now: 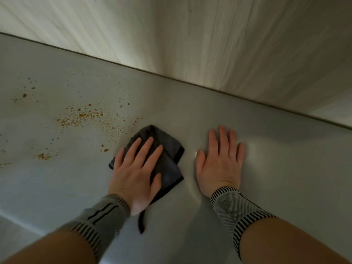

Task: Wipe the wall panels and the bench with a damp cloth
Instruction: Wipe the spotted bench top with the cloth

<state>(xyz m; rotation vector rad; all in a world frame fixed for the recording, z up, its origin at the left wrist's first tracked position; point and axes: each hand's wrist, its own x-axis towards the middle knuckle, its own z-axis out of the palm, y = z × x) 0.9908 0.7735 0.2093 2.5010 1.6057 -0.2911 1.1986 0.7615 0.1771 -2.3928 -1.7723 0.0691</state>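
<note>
The bench-wiping step appears to be in hand. The left hand lies flat, fingers straight and spread, pressing a dark grey folded microfibre cloth onto the pale grey smooth table just below the middle of the frame. This grip is fully open: nothing is curled round the cloth, which is only pinned under the palm and fingers. The cloth sticks out past the fingertips toward the upper right, past the thumb to the right, and a dark strip of it trails out below the heel of the hand. The right hand rests flat on the bare table right of centre, fingers straight and holding nothing, just beside the cloth but not touching it; it looks like a brace.

A scatter of small orange-brown specks lies at centre left, its nearest specks just beside the cloth's upper left edge, with further patches toward the left edge. The next move probably calls for sliding the pressed cloth leftward and upward across that scatter, keeping firm downward pressure.

The pale wood-grain wall panels fill the top of the frame, well apart from the cloth.
</note>
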